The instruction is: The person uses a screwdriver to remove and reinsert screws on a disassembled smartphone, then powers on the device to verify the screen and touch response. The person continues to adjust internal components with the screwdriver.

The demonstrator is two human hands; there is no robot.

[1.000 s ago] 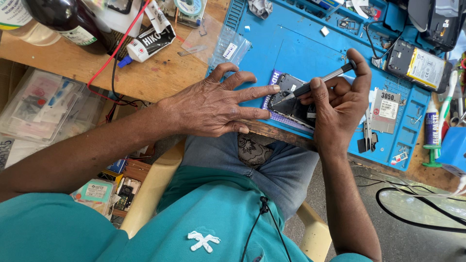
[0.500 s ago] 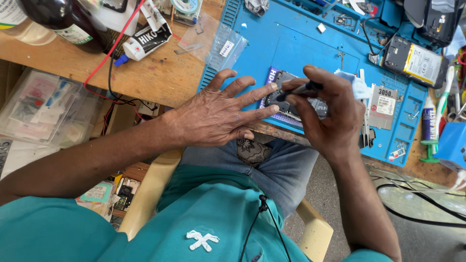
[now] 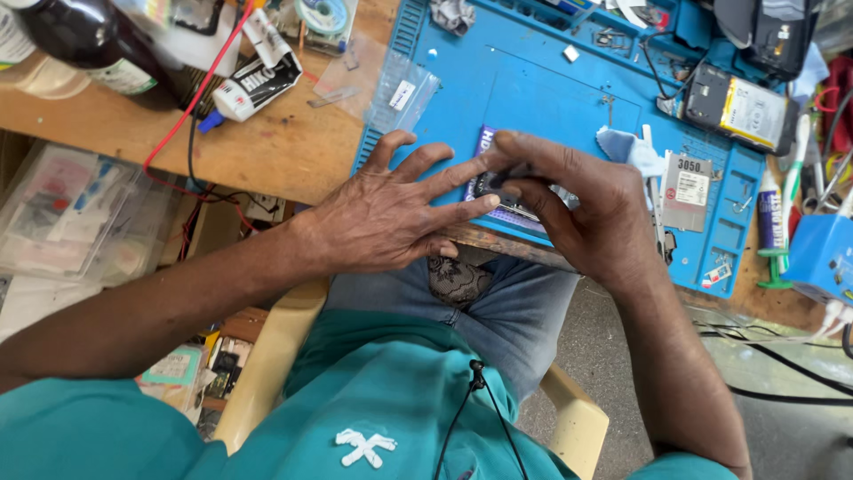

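My left hand (image 3: 400, 209) lies flat with its fingers spread, the fingertips resting on a small dark phone (image 3: 524, 206) at the near edge of the blue work mat (image 3: 533, 89). My right hand (image 3: 577, 213) curls over the same phone from the right. Its thumb and fingers pinch a thin dark tool (image 3: 500, 179), whose tip is hidden under the fingers. Both hands cover most of the phone. A purple-edged sheet (image 3: 484, 142) shows beneath it.
On the mat lie an opened phone with a yellow battery (image 3: 737, 107), a grey card (image 3: 684, 182), a blue cloth (image 3: 622, 142) and a clear plastic bag (image 3: 404, 93). A glue tube (image 3: 258, 84), a dark bottle (image 3: 80, 40) and a red wire (image 3: 191, 107) sit on the wooden bench.
My right hand has moved left and rolled over the phone, so the tool that stuck up to the right is now tucked under the fingers. The left hand has stayed put.
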